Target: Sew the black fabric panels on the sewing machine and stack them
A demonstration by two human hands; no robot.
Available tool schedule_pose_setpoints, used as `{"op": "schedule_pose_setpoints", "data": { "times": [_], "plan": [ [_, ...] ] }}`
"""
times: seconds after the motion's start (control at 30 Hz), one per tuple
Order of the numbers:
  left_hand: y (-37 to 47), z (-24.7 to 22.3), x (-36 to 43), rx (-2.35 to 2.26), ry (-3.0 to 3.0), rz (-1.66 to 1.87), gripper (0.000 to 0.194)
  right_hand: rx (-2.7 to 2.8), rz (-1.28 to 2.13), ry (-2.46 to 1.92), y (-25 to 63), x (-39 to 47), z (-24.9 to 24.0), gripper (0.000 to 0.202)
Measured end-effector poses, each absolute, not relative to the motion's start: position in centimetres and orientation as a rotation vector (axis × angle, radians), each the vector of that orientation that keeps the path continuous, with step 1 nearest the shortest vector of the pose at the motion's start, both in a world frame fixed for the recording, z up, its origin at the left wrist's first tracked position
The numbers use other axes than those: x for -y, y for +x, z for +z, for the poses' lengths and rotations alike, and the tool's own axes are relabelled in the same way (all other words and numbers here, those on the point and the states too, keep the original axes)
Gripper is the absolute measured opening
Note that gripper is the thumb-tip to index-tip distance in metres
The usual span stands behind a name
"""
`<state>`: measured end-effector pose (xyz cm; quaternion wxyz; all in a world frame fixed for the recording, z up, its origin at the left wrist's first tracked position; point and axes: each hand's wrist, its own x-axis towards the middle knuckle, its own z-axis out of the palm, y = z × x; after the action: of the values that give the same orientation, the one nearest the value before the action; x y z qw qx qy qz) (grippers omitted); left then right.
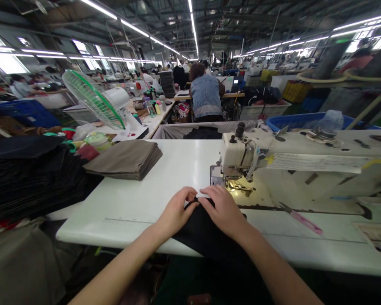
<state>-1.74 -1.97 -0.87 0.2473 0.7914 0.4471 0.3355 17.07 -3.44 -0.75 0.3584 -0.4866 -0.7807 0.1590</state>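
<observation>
At far left lies a dark stack (pixel 25 180) of flat pieces; right of it, on the pale surface (pixel 127 199), a brown stack (pixel 123 156) sits with its layers slightly fanned at the right edge. Those layers look thin and pliable, best lifted by a corner.

Next comes the left grip (pixel 177 208), its thumb and fingers closed on the top edge of the black cloth (pixel 206 237). The cloth lies at the near side of the surface, in front of the wearer, and drops over the edge, where its lower end is lost in shadow. It looks light, soft and limp, likely to fold wherever it is unsupported; its dull face suggests little slip. It is hardly fragile, but could crease or skew. The hanging part may drag a little, so a pinch on each side of the top edge, thumbs near, suits it best.

The right grip (pixel 225 208) is clamped on that same edge, close beside the left, thumb laid over the cloth. Beyond it stands the sewing machine (pixel 239 152), then scissors (pixel 303 219), stiff and pointed, safest taken by the pink handles.
</observation>
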Motion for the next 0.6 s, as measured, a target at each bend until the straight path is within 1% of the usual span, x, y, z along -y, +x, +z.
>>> {"op": "schedule_pose_setpoints", "data": {
  "times": [0.07, 0.13, 0.17, 0.23, 0.27, 0.37, 0.5, 0.6],
  "plan": [
    [-1.6, -1.0, 2.3, -1.214, 2.115, 0.975, 0.020, 1.946, 0.646, -1.269, 16.4, 2.8, -0.5, 0.014],
    [-1.6, -1.1, 2.5, -1.251, 2.071, 1.007, 0.026, 1.849, 0.869, -1.293, 16.2, 2.3, -0.5, 0.013],
    [-1.6, -1.1, 2.5, -1.284, 2.041, 1.004, 0.025, 1.801, 0.951, -1.301, 16.2, 2.1, -0.6, 0.013],
    [-1.7, -1.1, 2.7, -1.361, 1.950, 0.937, 0.013, 1.749, 0.999, -1.299, 16.1, 1.9, -0.8, 0.014],
    [-1.8, -1.1, 2.9, -1.391, 1.885, 0.885, 0.015, 1.735, 0.972, -1.298, 16.0, 1.9, -1.0, 0.015],
    [-1.9, -1.1, 3.6, -1.453, 1.684, 0.758, 0.033, 1.761, 0.718, -1.324, 15.2, 2.1, -1.7, 0.016],
    [-2.3, -1.3, 4.4, -1.556, 1.542, 0.721, 0.037, 1.880, 0.332, -1.350, 13.9, 2.2, -2.5, 0.022],
    [-2.9, -1.6, 5.1, -1.566, 1.471, 0.679, 0.038, 1.917, 0.238, -1.347, 13.6, 1.9, -2.8, 0.022]
  ]
}}
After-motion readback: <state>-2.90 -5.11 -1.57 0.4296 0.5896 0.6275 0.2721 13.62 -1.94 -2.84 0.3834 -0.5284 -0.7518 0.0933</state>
